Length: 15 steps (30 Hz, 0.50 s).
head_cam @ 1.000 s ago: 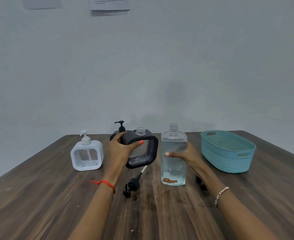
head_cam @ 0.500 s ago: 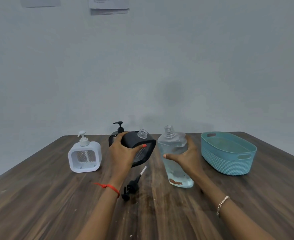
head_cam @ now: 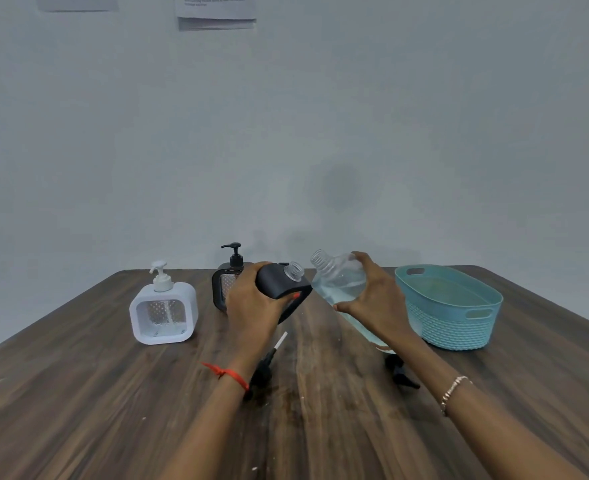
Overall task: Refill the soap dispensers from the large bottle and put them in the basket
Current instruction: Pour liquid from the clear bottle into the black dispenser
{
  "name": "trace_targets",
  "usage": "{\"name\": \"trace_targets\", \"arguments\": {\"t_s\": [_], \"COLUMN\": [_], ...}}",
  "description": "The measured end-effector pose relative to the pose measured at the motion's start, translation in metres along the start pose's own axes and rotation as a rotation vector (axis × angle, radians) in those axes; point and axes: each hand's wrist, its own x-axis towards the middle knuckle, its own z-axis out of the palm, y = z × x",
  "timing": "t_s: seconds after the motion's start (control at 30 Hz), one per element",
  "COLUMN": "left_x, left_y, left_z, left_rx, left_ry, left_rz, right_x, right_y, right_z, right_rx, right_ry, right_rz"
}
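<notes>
My left hand [head_cam: 255,306] grips a black soap dispenser [head_cam: 279,284] with no pump, tilted right so its clear open neck faces the large bottle. My right hand [head_cam: 376,296] holds the large clear bottle [head_cam: 338,282] of pale blue liquid, lifted and tilted left, its open mouth a little apart from the dispenser's neck. The removed black pump [head_cam: 269,362] with its white tube lies on the table below my left wrist. A second black dispenser [head_cam: 225,282] with its pump on stands behind my left hand. A white dispenser [head_cam: 163,311] stands at the left. The teal basket [head_cam: 449,306] sits at the right.
A small black cap [head_cam: 400,374] lies on the wooden table [head_cam: 78,410] under my right forearm. A plain wall rises behind the table's far edge, with papers pinned high up.
My right hand has lifted the large bottle off the table and tilted it left. My left hand has tipped the black dispenser's neck toward the bottle's mouth.
</notes>
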Motion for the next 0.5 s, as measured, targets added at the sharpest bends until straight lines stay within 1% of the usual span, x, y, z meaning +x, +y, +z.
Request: {"name": "trace_targets", "arguments": {"t_s": [0.1, 0.27, 0.5], "left_x": [-0.003, -0.006, -0.011], "left_y": [0.002, 0.008, 0.006], "left_z": [0.002, 0.006, 0.003], "left_rx": [0.019, 0.118, 0.097], "left_ry": [0.036, 0.089, 0.108], "left_rz": [0.042, 0.123, 0.102], "right_x": [-0.001, -0.003, 0.002], "right_y": [-0.001, -0.004, -0.008], "right_z": [0.0, 0.001, 0.002], "right_rx": [-0.043, -0.146, -0.227], "right_ry": [-0.012, -0.063, -0.09], "right_rz": [0.003, -0.028, -0.052]}}
